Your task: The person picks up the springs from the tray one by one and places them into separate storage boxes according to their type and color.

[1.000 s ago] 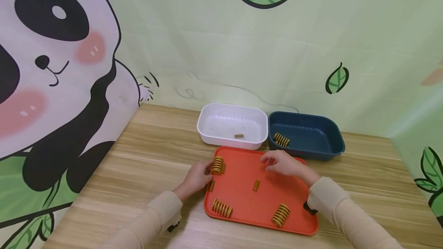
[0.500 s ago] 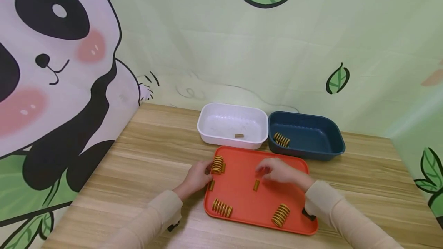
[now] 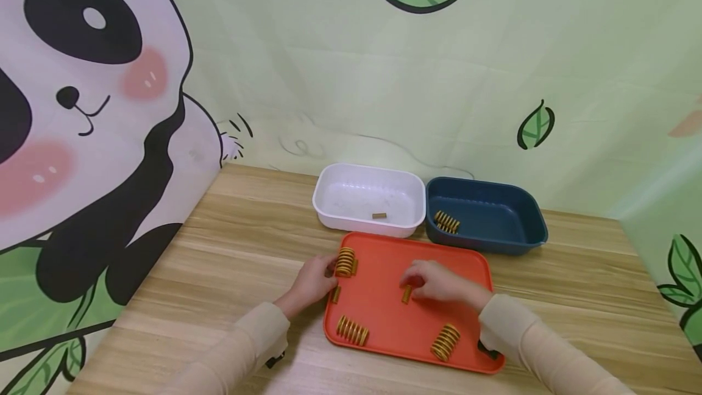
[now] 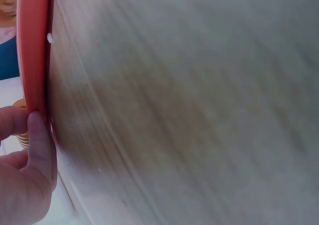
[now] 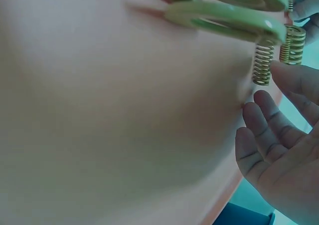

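Observation:
My left hand [image 3: 312,282] pinches the left rim of a red tray [image 3: 378,334]; the left wrist view shows finger and thumb [image 4: 39,145] on that rim. On the tray, my right hand [image 3: 436,280] reaches over a small gold coil spring [image 3: 406,294]. In the right wrist view the thumb tip is right at this spring [image 5: 263,64], with the other fingers spread apart from it. A large coil spring [image 3: 345,262] stands by the left hand, with small springs [image 3: 336,294] close by. Two more large springs lie near the front edge, at left [image 3: 352,330] and right [image 3: 445,342].
Behind the tray stand a white bin [image 3: 334,197] with one small spring [image 3: 379,216] and a dark blue bin [image 3: 507,215] with large springs [image 3: 446,222]. All rest on a wooden table [image 3: 247,218] before a printed cloth backdrop [image 3: 340,78].
My right hand has come from the tray's back edge near the blue bin, forward and slightly left, down to the small spring in the middle. The left hand has stayed on the rim.

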Available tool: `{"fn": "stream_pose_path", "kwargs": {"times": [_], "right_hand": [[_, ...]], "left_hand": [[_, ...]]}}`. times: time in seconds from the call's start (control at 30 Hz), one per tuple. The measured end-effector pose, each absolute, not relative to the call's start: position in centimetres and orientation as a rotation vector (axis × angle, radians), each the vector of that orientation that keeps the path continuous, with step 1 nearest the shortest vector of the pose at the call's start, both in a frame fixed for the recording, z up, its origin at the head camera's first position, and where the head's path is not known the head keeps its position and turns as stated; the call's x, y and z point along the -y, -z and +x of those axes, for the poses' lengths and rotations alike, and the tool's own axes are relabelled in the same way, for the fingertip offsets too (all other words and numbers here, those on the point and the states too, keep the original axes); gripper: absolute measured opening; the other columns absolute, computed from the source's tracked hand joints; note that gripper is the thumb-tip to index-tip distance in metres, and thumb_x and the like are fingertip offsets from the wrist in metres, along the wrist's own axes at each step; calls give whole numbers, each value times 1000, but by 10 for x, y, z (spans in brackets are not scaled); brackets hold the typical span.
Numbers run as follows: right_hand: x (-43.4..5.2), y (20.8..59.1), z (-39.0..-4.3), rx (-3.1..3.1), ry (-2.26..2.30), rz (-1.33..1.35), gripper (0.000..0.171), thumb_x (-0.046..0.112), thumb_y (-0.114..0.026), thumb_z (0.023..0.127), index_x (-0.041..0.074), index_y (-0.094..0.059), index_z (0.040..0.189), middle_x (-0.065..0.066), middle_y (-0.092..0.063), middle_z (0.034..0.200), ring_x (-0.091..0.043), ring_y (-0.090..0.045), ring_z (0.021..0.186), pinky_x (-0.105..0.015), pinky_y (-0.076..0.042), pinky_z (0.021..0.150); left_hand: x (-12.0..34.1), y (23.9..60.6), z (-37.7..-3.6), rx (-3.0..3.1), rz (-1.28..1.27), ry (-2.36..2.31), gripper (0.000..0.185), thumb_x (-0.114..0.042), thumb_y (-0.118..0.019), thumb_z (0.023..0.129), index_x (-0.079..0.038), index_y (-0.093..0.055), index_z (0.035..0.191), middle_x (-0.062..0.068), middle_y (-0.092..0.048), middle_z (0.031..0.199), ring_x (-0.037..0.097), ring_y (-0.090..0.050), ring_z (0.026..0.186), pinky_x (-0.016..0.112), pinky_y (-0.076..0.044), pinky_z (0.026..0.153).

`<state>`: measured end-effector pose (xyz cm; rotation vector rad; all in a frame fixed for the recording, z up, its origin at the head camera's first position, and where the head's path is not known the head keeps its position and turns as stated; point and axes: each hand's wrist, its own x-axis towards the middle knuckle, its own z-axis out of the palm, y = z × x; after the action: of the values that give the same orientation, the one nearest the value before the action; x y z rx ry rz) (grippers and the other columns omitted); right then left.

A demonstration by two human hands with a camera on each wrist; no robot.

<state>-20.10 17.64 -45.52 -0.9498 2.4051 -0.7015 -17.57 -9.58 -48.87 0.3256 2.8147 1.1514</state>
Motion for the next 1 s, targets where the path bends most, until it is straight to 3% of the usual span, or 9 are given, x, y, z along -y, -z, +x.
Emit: {"fn": "stream_pose_path", "kwargs": {"times": [1.0], "right_hand": [[-176,460,-195,-2500,707,-875,8,7,-67,73,10,-62,79,2,-54,75,-12,-45,70,-22,-41,63]], "left_hand": [[95,489,-175,-2803,317,-1158,47,2,-60,70,0,-55,117,9,-61,85,17,-57,76,29,-48,67]]}}
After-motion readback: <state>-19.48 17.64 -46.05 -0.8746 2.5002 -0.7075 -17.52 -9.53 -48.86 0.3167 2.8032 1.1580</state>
